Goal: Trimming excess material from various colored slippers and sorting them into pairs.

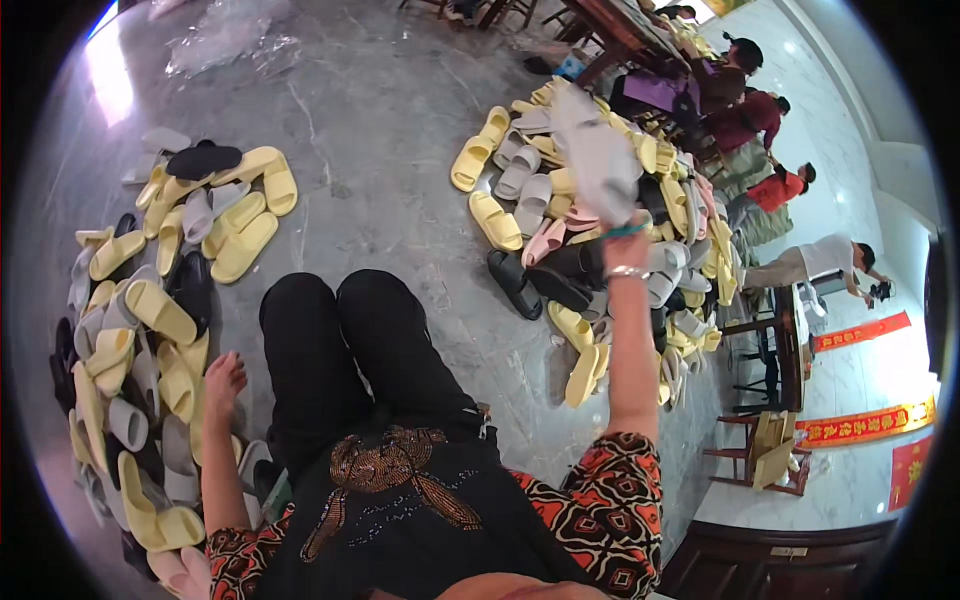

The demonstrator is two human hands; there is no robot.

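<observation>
Sitting on the grey marble floor [380, 150], black-trousered knees as my anchor: left hand [222, 377] rests open just left of them, by the smooth foam slipper pile [150, 330]. Right hand [625, 225] is up beyond the knees, clutching a blurry grey slipper [598, 150] over the far heap [600, 220].

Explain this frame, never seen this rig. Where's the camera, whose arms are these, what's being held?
No machine: the single view is from a fisheye camera on a person's head, looking down, so edges bend. The person sits on a grey marble floor, black-trousered legs stretched out. The right hand is raised, gripping a grey slipper. The left hand is empty, resting on the left slipper pile of yellow, grey and black slippers. A second pile lies ahead right. Other people work at the far right.
</observation>
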